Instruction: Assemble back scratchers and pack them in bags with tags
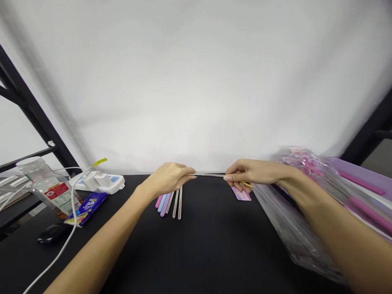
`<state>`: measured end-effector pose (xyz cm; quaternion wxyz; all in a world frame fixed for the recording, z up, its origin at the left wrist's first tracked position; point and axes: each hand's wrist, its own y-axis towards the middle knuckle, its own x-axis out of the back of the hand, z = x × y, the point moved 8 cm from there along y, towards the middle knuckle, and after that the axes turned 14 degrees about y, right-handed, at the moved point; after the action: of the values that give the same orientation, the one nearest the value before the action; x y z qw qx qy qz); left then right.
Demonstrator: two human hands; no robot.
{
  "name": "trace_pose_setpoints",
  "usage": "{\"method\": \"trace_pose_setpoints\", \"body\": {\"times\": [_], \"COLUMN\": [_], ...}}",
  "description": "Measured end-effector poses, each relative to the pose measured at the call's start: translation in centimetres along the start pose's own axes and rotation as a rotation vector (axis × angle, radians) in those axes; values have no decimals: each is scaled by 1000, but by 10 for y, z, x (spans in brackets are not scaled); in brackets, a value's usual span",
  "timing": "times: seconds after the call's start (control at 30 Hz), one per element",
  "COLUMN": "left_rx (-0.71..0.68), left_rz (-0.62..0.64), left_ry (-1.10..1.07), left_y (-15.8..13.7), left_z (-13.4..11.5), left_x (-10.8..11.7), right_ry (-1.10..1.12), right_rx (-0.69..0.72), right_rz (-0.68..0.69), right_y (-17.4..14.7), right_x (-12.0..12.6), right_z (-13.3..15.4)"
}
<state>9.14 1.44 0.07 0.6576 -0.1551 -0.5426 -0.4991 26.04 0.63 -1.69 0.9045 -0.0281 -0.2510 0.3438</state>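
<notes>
Both forearms reach across the black counter (206,249), the left hand (169,178) and right hand (253,171) each pinching one end of a thin metal straw (210,175) held level just above it. Below the left grip lie more straws (170,202), metal and pastel; a small pink card (241,194) lies under the right. Clear bags (301,220) of pink items sit right, a clear jar (47,186) far left.

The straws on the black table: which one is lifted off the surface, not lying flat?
The metal straw held between the left hand and right hand; the other straws lie flat below the left hand.
</notes>
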Motion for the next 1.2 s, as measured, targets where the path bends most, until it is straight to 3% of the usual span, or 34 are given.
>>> {"method": "trace_pose_setpoints", "body": {"times": [0.17,0.33,0.4,0.6,0.83,0.9,0.97,1.03,1.2], "left_rx": [44,60,57,127,143,158,309,358,247], "left_rz": [21,6,8,11,-198,-211,-229,-243,-280], "left_ry": [80,131,152,288,395,422,491,535,472], "left_y": [5,18,14,-15,1,-6,-21,-29,-17], "left_z": [-6,-26,-18,34,-14,-1,31,48,28], "left_x": [4,5,4,17,31,32,41,48,46], "right_ry": [-323,-459,-519,-768,-789,-843,-862,-858,-836], "right_rx": [18,176,169,-3,-13,-116,-238,-266,-101], "right_rz": [-143,-290,-366,-646,-694,-714,-766,-813,-834], "right_y": [2,20,21,-6,-4,-14,-30,-38,-26], "right_x": [6,-16,-13,30,17,30,49,59,44], "right_z": [5,22,20,1,10,0,-13,-17,0]}}
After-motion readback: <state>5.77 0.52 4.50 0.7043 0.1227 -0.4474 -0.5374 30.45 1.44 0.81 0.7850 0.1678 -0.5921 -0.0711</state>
